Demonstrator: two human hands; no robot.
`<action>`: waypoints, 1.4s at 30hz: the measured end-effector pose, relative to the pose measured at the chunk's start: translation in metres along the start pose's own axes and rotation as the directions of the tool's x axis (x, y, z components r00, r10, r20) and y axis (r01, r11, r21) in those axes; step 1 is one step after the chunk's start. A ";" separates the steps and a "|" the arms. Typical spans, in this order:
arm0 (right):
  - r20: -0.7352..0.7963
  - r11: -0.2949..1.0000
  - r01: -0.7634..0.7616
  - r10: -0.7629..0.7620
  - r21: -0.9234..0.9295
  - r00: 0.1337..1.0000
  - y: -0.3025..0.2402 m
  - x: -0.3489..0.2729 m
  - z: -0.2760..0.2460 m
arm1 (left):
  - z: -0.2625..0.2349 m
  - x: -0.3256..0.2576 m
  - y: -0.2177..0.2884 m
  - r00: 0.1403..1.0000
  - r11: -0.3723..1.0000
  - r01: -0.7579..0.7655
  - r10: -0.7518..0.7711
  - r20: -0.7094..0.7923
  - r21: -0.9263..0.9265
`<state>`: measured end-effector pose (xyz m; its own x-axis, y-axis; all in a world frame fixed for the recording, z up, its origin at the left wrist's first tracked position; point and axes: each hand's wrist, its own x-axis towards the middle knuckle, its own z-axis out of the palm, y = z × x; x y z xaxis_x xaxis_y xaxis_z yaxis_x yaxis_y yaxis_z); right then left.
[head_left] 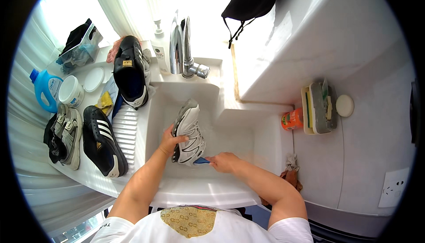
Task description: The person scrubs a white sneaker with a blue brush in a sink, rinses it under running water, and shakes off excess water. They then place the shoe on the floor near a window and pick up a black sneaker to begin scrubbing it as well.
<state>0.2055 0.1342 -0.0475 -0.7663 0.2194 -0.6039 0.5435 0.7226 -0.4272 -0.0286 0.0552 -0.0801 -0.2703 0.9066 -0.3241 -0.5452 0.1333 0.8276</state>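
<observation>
Over the white sink basin (234, 143) I hold a white and grey sneaker (191, 128) on its side, its dark sole turned to the left. My left hand (171, 141) is closed round the sole side, the thumb lying across the upper. In my right hand (223, 162) is a blue brush (202, 160), gripped by its handle. The brush head touches the lower end of the sneaker; its bristles are mostly hidden there.
A chrome faucet (188, 64) rises behind the basin. On the left ledge stand black sneakers (131, 70), a grey pair (70, 132), a blue detergent bottle (48, 90) and a white tub (71, 91). At right are an orange can (292, 119) and a sponge holder (326, 110).
</observation>
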 end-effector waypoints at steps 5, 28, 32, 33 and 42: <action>-0.007 0.998 -0.030 0.030 0.052 1.000 0.027 -0.039 -0.011 | -0.006 -0.001 0.000 0.998 0.994 0.068 -0.068 0.004 -0.081; -0.375 0.881 -0.109 -0.081 -0.461 0.924 0.043 -0.052 -0.028 | -0.007 0.015 -0.022 0.980 0.941 0.189 -0.197 -0.001 -0.282; -0.432 0.996 -0.031 -0.008 -0.084 0.902 0.023 -0.023 0.041 | -0.013 0.019 -0.034 0.968 0.927 0.165 -0.217 -0.123 -0.337; -0.457 0.998 0.054 -0.032 0.034 0.889 0.016 -0.022 0.042 | -0.011 0.018 -0.031 0.958 0.918 0.155 -0.230 -0.169 -0.366; 0.218 -0.098 -0.201 0.231 0.975 0.948 -0.015 -0.038 -0.034 | 0.014 -0.003 0.005 0.992 0.982 -0.125 0.121 -0.032 -0.142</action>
<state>0.2150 0.1367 0.0049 -0.5262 0.2316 -0.8182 0.4345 -0.7539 -0.4928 -0.0190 0.0585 -0.0686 -0.3597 0.9027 -0.2360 -0.6143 -0.0387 0.7881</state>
